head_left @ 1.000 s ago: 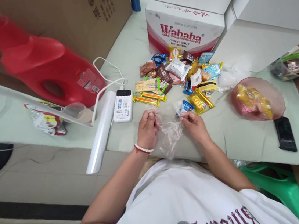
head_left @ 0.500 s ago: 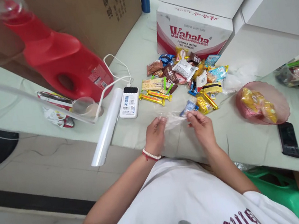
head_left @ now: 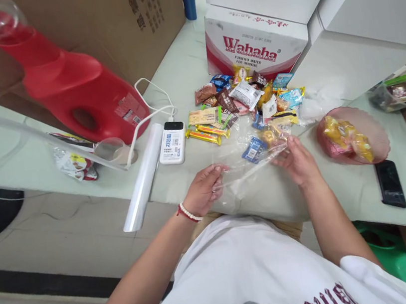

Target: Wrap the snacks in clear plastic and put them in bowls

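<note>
Just below the frame's middle, the left hand (head_left: 205, 189) and right hand (head_left: 298, 161) have moved apart, each pinching the clear plastic (head_left: 237, 179), so it is now pulled wide, not bunched, by the blue snack (head_left: 254, 150).

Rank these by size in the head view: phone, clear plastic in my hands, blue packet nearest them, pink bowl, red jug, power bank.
1. Red jug
2. Pink bowl and clear plastic: order unsure, the plastic's edges are faint
3. Power bank and phone: too alike to rank
4. Blue packet
</note>
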The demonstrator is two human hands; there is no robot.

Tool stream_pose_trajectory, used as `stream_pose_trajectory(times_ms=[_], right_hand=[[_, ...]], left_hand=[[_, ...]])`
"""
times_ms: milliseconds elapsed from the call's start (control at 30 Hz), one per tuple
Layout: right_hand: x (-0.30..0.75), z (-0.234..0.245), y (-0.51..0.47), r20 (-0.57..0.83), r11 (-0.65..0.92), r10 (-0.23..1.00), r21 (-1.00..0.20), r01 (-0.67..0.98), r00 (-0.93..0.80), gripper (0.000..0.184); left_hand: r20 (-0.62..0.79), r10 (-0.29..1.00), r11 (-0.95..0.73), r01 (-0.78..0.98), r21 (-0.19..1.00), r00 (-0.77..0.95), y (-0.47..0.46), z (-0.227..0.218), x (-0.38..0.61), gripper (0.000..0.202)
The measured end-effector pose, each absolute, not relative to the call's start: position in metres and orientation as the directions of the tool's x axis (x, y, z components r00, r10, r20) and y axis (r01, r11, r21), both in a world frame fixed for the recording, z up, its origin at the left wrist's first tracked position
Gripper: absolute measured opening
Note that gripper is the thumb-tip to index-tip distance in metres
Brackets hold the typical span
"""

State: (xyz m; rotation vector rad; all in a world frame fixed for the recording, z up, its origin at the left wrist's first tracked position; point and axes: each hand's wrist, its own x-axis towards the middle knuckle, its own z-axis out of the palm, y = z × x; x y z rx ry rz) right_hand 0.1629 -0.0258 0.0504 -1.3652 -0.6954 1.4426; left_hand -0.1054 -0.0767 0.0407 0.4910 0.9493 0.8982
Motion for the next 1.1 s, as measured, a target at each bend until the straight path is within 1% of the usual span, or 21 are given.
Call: stream_pose_trajectory(times_ms=[100,133,267,333,400,467,500,533,567,600,633,667,700,733,767,800,867,933,1000,1033,1100], right_hand=[[0.139,0.041,-0.046,-0.48,-0.464,0.877,-0.854,-0.234,0.012,0.075],[0.135,0.038,-0.051,-0.499,-0.489,0.867,-0.849,-0.202,-0.002,0.076],[0.151,0.032,-0.058,-0.53,-0.527,0.848,-0.843,-0.105,-0.003,0.057],[0.168,0.031,-0.057,-0.558,-0.558,0.83,-0.826,-0.082,-0.031,0.053],[0.182,0.031,-0.055,-0.575,-0.577,0.817,-0.814,-0.075,-0.04,0.053],[0.188,0.03,-0.055,-0.566,-0.566,0.824,-0.822,-0.069,-0.017,0.053],[0.188,0.028,-0.056,-0.556,-0.555,0.831,-0.83,-0.055,-0.002,0.053],[0.187,0.026,-0.057,-0.542,-0.541,0.84,-0.84,-0.033,0.011,0.053],[0.185,0.024,-0.058,-0.526,-0.526,0.85,-0.85,-0.007,0.019,0.053],[0.182,0.022,-0.059,-0.511,-0.511,0.859,-0.859,0.022,0.022,0.052],[0.179,0.021,-0.061,-0.496,-0.496,0.868,-0.867,0.051,0.021,0.052],[0.176,0.02,-0.062,-0.483,-0.482,0.876,-0.872,0.079,0.018,0.051],[0.174,0.019,-0.064,-0.474,-0.472,0.881,-0.875,0.105,0.012,0.051],[0.173,0.019,-0.065,-0.471,-0.467,0.882,-0.875,0.13,0.006,0.051],[0.175,0.019,-0.067,-0.471,-0.466,0.882,-0.871,0.153,0.003,0.051],[0.179,0.02,-0.07,-0.475,-0.468,0.88,-0.866,0.175,0.003,0.051],[0.195,0.022,-0.076,-0.484,-0.477,0.875,-0.852,0.216,0.021,0.052],[0.22,0.024,-0.081,-0.495,-0.486,0.868,-0.83,0.275,0.042,0.052],[0.244,0.027,-0.08,-0.462,-0.461,0.882,-0.806,0.37,0.094,0.049],[0.252,0.029,-0.075,-0.412,-0.429,0.901,-0.793,0.431,0.139,0.047],[0.257,0.033,-0.057,-0.237,-0.322,0.946,-0.753,0.575,0.22,0.043]], left_hand=[[-0.499,0.809,0.588,-0.455,0.669,0.312,-0.078,0.039,-0.1,0.06],[-0.506,0.805,0.592,-0.46,0.661,0.309,-0.078,0.038,-0.1,0.061],[-0.565,0.766,0.642,-0.413,0.647,0.306,-0.07,0.034,-0.119,0.056],[-0.606,0.739,0.674,-0.339,0.657,0.295,-0.065,0.03,-0.133,0.055],[-0.632,0.731,0.681,-0.227,0.696,0.256,-0.062,0.025,-0.145,0.06],[-0.609,0.781,0.617,-0.021,0.787,0.139,-0.065,0.021,-0.152,0.067],[-0.547,0.837,0.539,0.127,0.833,0.037,-0.068,0.02,-0.153,0.071],[-0.43,0.899,0.433,0.295,0.852,-0.08,-0.073,0.02,-0.153,0.075],[-0.261,0.948,0.316,0.466,0.827,-0.181,-0.078,0.021,-0.152,0.077],[-0.073,0.971,0.201,0.616,0.762,-0.227,-0.083,0.022,-0.149,0.076],[0.091,0.976,0.084,0.728,0.68,-0.198,-0.087,0.022,-0.145,0.07],[0.198,0.976,-0.049,0.796,0.604,-0.091,-0.09,0.022,-0.141,0.06],[0.244,0.967,-0.196,0.816,0.544,0.07,-0.091,0.02,-0.137,0.051],[0.238,0.939,-0.338,0.794,0.504,0.249,-0.09,0.017,-0.133,0.047],[0.201,0.892,-0.451,0.751,0.483,0.406,-0.087,0.012,-0.131,0.047],[0.151,0.842,-0.522,0.711,0.472,0.518,-0.084,0.007,-0.129,0.048],[0.057,0.791,-0.564,0.69,0.453,0.609,-0.076,-0.005,-0.131,0.053],[0.0,0.776,-0.568,0.699,0.436,0.631,-0.073,-0.014,-0.139,0.07],[-0.022,0.758,-0.58,0.689,0.434,0.651,-0.074,-0.019,-0.148,0.088],[-0.024,0.753,-0.583,0.684,0.439,0.658,-0.075,-0.019,-0.152,0.097],[-0.024,0.747,-0.583,0.671,0.458,0.665,-0.078,-0.018,-0.155,0.107]])
